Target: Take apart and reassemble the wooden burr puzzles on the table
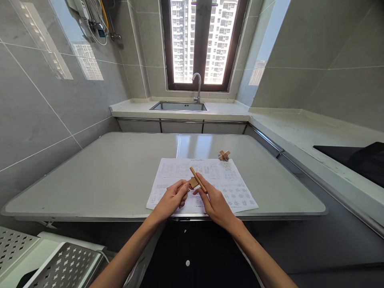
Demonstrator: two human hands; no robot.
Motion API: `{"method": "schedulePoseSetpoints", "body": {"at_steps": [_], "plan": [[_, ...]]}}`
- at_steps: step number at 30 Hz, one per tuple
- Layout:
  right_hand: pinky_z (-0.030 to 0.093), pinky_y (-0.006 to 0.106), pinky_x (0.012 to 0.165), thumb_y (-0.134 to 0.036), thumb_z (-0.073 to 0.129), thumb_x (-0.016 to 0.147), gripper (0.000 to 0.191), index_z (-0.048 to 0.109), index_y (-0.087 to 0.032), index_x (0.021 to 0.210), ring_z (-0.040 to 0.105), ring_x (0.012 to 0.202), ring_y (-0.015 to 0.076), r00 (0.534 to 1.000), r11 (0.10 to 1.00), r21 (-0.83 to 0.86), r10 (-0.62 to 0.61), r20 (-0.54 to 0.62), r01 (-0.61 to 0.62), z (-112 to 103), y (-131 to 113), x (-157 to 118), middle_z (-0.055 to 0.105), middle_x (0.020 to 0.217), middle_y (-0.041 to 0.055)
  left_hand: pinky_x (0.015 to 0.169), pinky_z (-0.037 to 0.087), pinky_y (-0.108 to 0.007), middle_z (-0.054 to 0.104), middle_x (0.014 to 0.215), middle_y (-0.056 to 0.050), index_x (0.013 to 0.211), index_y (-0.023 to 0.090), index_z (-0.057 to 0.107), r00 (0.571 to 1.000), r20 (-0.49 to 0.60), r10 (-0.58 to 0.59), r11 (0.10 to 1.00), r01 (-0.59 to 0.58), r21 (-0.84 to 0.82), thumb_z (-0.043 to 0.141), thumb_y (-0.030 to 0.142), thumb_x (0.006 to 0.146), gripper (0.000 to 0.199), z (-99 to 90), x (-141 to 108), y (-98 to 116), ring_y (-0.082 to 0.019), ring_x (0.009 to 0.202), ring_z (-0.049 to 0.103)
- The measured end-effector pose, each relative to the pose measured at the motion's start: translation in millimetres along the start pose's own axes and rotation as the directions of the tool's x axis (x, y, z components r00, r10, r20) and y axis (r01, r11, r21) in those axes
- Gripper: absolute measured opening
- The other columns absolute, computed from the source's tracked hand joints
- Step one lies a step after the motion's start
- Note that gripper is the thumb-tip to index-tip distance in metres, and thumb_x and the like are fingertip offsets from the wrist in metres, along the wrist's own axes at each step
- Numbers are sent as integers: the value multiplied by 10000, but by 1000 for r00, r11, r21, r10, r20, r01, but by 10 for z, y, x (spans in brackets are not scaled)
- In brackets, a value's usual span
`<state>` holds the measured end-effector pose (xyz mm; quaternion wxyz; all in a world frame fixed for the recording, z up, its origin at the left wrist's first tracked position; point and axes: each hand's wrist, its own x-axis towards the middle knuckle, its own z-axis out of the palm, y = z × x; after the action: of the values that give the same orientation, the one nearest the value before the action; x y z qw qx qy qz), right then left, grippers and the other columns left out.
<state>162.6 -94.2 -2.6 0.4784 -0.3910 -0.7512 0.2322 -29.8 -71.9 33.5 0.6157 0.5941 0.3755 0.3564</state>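
Above a printed sheet (174, 170) on the table, my left hand (172, 198) pinches a light wooden puzzle piece (193, 183). My right hand (214, 199) grips a longer wooden stick (198, 179), which lies slanted against the end of the left piece. Whether the two pieces are joined or only touching, I cannot tell. My fingers hide part of both. Beyond the sheet's top right corner sits an assembled wooden burr puzzle (224, 155), made of several crossed sticks. The sheet carries rows of small line drawings.
A pale folding table (120, 172) with a centre seam spans the space before me. Past it are a counter with a sink (180, 106) and faucet (197, 86). A black item (360, 158) rests on the right counter. White perforated racks (66, 262) stand low on the left.
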Motion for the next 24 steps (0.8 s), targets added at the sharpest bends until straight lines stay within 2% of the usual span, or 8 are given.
{"method": "schedulePoseSetpoints", "body": {"at_steps": [5, 11, 18, 24], "plan": [[590, 395, 893, -276, 412, 1092, 559, 295, -300, 1638, 725, 950, 214, 999, 1000, -5, -5, 39, 5, -52, -5, 9, 744, 1139, 82, 502, 252, -226, 308, 631, 91, 849, 207, 463, 1000, 6, -3, 1000, 3, -5, 576, 582, 953, 406, 17, -3, -3, -77, 531, 244], [591, 363, 784, -264, 406, 1085, 566, 294, -278, 1640, 723, 840, 214, 999, 999, -42, 35, -6, -35, -43, -12, 15, 749, 993, 65, 498, 233, -231, 280, 625, 95, 916, 200, 517, 1000, -13, 23, 1000, -24, -8, 555, 585, 969, 390, 38, 6, -13, -82, 530, 213], [599, 370, 838, -240, 407, 1083, 580, 278, -293, 1646, 734, 873, 206, 995, 995, -85, -35, 98, 43, -125, -16, 35, 761, 1082, 68, 509, 266, -229, 316, 651, 83, 858, 203, 485, 999, 34, 4, 1000, -4, 13, 583, 606, 944, 424, -3, -16, 45, -80, 538, 269], [599, 350, 839, -252, 404, 1081, 558, 314, -273, 1631, 739, 898, 206, 996, 997, -64, -31, 82, 36, -26, -73, 39, 754, 1097, 77, 489, 223, -235, 299, 609, 96, 923, 198, 527, 999, -29, 20, 1000, -20, -5, 549, 623, 956, 427, 83, 36, -4, -82, 510, 220]]}}
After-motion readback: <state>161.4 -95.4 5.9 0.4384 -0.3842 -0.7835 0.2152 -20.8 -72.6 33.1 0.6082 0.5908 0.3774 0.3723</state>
